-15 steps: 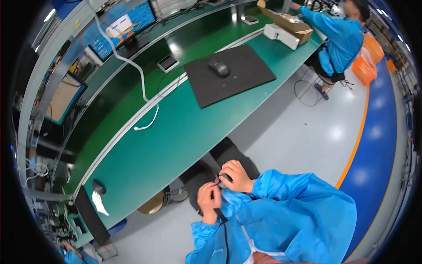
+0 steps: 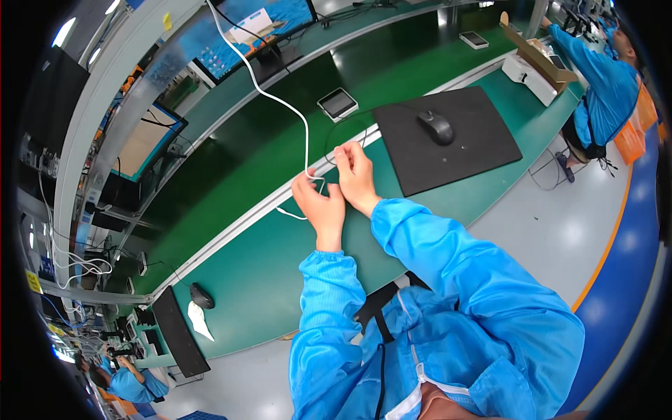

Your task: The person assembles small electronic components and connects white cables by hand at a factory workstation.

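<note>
Factory-floor kind of room, green worktop [image 2: 252, 273] with a grey floor [image 2: 525, 210] off to the right. So the white cable [image 2: 306, 140] hangs down over the worktop and runs behind the left hand [image 2: 320, 206]; a loose white tip [image 2: 283, 211], probably the same cable's, lies just beside that hand. Looks to me like the step in hand is handling that cable, and I'd say the next move calls for a sure fingertip hold without tugging the hanging part.

The 2 hands are just beside each other, not clasped. Left fingers curl at the cable, can't tell if they're actually gripping it. Right hand [image 2: 355, 178] has thumb and fingertips bunched, pointing up; no idea if anything's pinched in there. Left forearm [image 2: 325, 294] comes nearly straight up, right forearm [image 2: 448, 245] slants in from lower right.

Further out: 1 computer mouse [image 2: 437, 129] on a black mouse pad [image 2: 406, 161], then 1 co-worker [image 2: 609, 91] in blue.
</note>
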The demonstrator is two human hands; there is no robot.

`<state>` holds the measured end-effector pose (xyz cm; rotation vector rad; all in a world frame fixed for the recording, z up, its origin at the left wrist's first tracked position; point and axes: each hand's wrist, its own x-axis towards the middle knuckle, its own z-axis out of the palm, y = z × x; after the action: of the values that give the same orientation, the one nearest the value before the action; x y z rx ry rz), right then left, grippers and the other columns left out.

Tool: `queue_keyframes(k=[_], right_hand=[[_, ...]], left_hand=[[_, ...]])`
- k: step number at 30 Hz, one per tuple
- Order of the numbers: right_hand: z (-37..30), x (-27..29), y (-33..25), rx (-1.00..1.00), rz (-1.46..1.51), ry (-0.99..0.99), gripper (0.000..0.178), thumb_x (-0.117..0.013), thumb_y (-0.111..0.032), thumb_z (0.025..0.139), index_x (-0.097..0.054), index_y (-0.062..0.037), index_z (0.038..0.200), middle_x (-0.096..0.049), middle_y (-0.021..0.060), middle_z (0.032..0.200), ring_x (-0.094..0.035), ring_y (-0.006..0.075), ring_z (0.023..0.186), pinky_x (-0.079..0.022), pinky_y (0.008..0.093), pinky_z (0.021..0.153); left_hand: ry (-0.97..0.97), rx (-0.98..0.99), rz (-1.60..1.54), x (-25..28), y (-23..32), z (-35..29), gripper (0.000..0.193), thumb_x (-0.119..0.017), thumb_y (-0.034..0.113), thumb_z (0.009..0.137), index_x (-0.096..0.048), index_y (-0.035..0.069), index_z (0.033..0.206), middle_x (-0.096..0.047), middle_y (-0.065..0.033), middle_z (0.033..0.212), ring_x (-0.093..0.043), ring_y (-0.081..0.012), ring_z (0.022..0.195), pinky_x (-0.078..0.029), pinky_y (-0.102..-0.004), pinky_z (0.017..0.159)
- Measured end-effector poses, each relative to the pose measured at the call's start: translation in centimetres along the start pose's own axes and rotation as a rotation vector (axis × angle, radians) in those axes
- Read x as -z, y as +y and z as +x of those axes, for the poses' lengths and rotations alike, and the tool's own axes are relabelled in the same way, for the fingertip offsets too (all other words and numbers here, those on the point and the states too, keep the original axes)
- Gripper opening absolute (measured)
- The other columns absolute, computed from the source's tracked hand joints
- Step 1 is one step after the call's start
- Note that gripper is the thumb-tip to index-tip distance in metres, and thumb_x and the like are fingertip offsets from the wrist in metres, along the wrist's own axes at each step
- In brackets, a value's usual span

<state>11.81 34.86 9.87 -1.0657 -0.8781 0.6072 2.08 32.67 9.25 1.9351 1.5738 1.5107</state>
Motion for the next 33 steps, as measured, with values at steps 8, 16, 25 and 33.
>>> queue_keyframes(k=[8, 16, 25, 33], right_hand=[[0.2, -0.2, 0.9, 0.003, -0.129, -0.145, 0.018, -0.065, -0.02, 0.106, -0.065, -0.0027, 0.113, -0.065, 0.0126, 0.075, -0.063, 0.023, 0.064, -0.05, 0.0397, 0.06], [-3.4, -0.5, -1.9, -0.061, -0.011, -0.817, 0.024, -0.07, -0.015, 0.091, -0.072, -0.0043, 0.113, -0.072, 0.0129, 0.079, -0.068, 0.0262, 0.07, -0.049, 0.0413, 0.062], [-5.2, 1.4, -2.8, -0.06, 0.085, -1.064, 0.03, -0.054, -0.022, 0.092, -0.07, 0.0024, 0.082, -0.066, 0.0182, 0.071, -0.063, 0.0288, 0.064, -0.048, 0.0426, 0.062], [-5.3, 0.7, -3.6, -0.319, 0.198, -0.945, 0.032, -0.062, -0.023, 0.108, -0.076, 0.0001, 0.091, -0.07, 0.0067, 0.074, -0.059, 0.0138, 0.07, -0.048, 0.0358, 0.065]], left_hand=[[0.076, 0.011, -0.206, 1.0, 0.2, 2.0, 0.017, -0.061, 0.01, 0.11, -0.072, 0.0, 0.119, -0.068, -0.0122, 0.111, -0.066, -0.0207, 0.093, -0.053, -0.0338, 0.078], [0.223, -0.288, -0.22, 5.0, 3.0, 1.9, 0.02, -0.065, 0.002, 0.109, -0.073, -0.007, 0.124, -0.069, -0.0139, 0.11, -0.068, -0.0188, 0.086, -0.058, -0.0302, 0.072], [0.382, 0.081, -0.43, 7.0, 4.1, 4.7, 0.03, -0.067, 0.016, 0.111, -0.072, -0.011, 0.124, -0.07, -0.0128, 0.099, -0.066, -0.0175, 0.083, -0.056, -0.0311, 0.068], [0.31, 0.155, -0.431, 5.6, 2.6, 7.4, 0.027, -0.068, 0.015, 0.11, -0.073, -0.01, 0.12, -0.069, -0.0118, 0.102, -0.066, -0.0169, 0.081, -0.057, -0.0312, 0.069]])
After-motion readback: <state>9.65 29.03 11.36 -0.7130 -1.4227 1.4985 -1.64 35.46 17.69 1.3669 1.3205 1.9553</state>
